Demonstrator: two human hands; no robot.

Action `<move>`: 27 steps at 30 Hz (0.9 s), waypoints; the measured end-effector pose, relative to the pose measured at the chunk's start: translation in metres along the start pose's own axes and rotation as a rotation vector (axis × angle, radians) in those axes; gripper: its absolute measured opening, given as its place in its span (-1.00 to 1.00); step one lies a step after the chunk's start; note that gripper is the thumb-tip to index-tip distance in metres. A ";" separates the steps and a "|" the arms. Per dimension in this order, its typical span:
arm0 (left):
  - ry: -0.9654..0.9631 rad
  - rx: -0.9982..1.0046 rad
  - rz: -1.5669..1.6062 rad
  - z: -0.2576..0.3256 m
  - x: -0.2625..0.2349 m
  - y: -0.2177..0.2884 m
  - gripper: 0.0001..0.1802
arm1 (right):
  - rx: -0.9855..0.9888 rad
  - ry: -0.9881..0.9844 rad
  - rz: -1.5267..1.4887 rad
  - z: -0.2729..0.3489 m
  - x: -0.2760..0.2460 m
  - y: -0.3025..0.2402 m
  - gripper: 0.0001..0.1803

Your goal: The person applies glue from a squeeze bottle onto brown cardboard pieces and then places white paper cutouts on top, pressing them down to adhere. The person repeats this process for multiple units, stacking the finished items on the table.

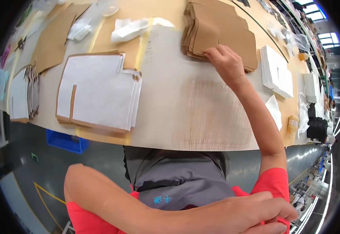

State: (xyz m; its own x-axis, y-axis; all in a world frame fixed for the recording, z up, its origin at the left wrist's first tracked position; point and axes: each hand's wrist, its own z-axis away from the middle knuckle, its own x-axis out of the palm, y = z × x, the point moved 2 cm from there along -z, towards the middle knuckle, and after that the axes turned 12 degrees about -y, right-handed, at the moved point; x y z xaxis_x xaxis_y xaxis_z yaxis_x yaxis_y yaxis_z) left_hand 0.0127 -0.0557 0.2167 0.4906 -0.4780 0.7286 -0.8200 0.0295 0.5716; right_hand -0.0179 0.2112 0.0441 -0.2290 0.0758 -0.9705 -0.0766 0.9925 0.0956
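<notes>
At the far middle of the table, my right hand (226, 64) pinches the near edge of a brown die-cut sheet on a stack of brown sheets (228, 29). The stack is uneven, with layers fanned at its left side. My left forearm crosses low in front of my body. My left hand (256, 212) is in front of my right sleeve, with fingers bent and somewhat apart, and nothing visible in them. Left of the middle lies a pile of white-faced, brown-backed die-cut pieces (99, 89), notched at one corner and slotted.
More white-faced pieces (19, 93) stand fanned at the left edge, near a large brown sheet (53, 43). White folded pieces (273, 72) and a small yellowish bottle (292, 125) are at right. A blue bin (66, 141) sits below the table edge. Crumpled white material (129, 30) lies farther back.
</notes>
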 end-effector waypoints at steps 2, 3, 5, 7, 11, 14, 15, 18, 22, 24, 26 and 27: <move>0.087 0.034 0.005 -0.001 0.007 -0.031 -0.64 | -0.033 0.009 0.006 0.000 0.004 0.001 -0.87; 0.048 0.022 -0.072 0.002 -0.005 -0.023 -0.63 | -0.047 -0.010 0.042 0.003 0.003 0.005 -0.87; 0.078 -0.060 -0.266 0.007 -0.016 -0.012 -0.61 | -0.086 -0.034 0.095 0.003 -0.002 0.004 -0.88; 0.232 -0.205 -0.476 0.015 -0.028 -0.007 -0.55 | -0.099 -0.043 0.131 0.002 -0.002 0.004 -0.88; 0.572 -0.451 -0.319 0.023 -0.071 -0.015 -0.58 | -0.076 -0.053 0.138 0.000 0.004 0.003 -0.85; 0.676 -0.440 -0.377 0.031 -0.104 -0.017 -0.60 | -0.043 -0.006 0.013 -0.003 0.006 0.011 -0.94; 0.712 -0.437 -0.391 0.032 -0.113 -0.013 -0.61 | 0.108 -0.028 -0.293 -0.006 -0.001 0.016 -0.96; 0.834 -0.342 -0.547 0.028 -0.153 0.005 -0.59 | 0.450 0.001 -0.976 -0.001 -0.022 0.042 -0.89; 0.948 -0.051 -0.522 -0.009 -0.218 0.040 -0.38 | 0.449 0.285 -0.982 0.012 -0.029 0.058 -0.90; 1.060 0.067 -0.277 -0.044 -0.246 0.060 -0.25 | 0.268 0.391 -0.673 0.018 -0.040 0.050 -0.90; 0.965 0.148 -0.249 -0.080 -0.258 0.071 -0.22 | 0.044 0.448 -0.394 0.025 -0.042 0.044 -0.86; 0.919 0.186 -0.231 -0.092 -0.261 0.073 -0.20 | -0.066 0.468 -0.255 0.029 -0.040 0.041 -0.83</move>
State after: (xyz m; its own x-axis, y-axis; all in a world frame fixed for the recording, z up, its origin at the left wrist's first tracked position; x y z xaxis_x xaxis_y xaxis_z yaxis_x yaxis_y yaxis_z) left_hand -0.1483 0.1524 0.1032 0.6199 0.4219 0.6616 -0.6689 -0.1565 0.7266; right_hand 0.0165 0.2514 0.0804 -0.6021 -0.2327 -0.7638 -0.2436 0.9645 -0.1018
